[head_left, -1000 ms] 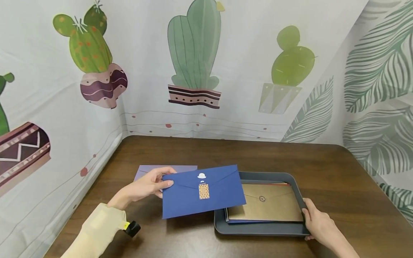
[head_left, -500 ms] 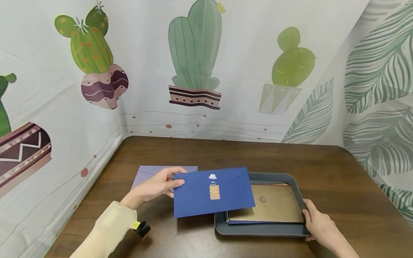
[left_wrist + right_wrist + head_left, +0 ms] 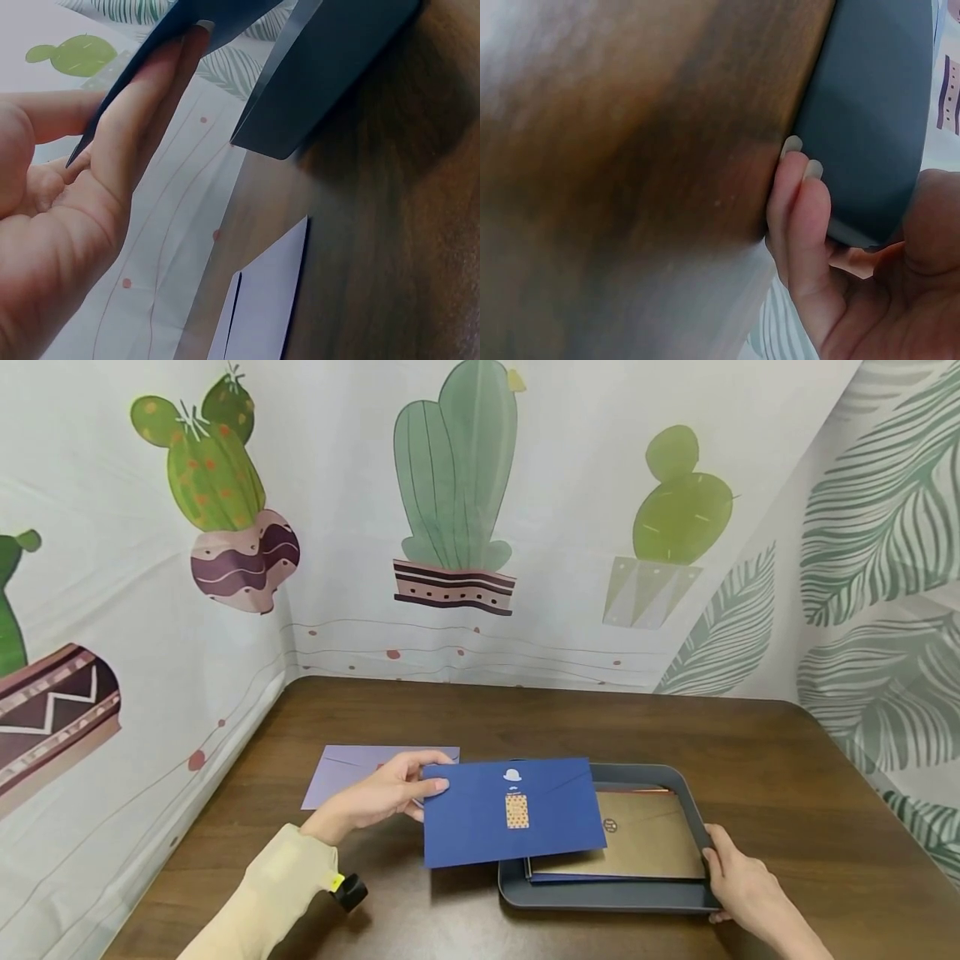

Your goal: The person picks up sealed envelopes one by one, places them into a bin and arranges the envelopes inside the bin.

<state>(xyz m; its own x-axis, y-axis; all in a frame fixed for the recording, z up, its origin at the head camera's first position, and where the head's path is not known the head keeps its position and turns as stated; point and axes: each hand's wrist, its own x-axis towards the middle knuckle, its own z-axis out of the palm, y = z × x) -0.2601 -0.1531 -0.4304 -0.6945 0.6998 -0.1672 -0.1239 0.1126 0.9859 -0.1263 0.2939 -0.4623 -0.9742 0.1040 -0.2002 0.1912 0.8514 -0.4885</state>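
Between thumb and fingers my left hand pinches the left edge of a blue envelope, which bears a white hat print and a patterned sticker. The envelope's right part hangs over the dark grey tray. Inside that tray lies a stack of envelopes, a gold one on top with a round seal. My right hand grips the tray's right rim, thumb on top; in the right wrist view its fingertips press the outer wall. A lilac envelope lies on the table behind my left hand, partly covered by it.
The brown wooden table reaches back to a white cloth printed with cacti and leaves. Cloth also hangs along the left and right sides. A small black device is strapped at my left wrist.
My left hand has moved to the right with the blue envelope, bringing it further over the tray. More of the lilac envelope shows. My right hand and the tray stay put.
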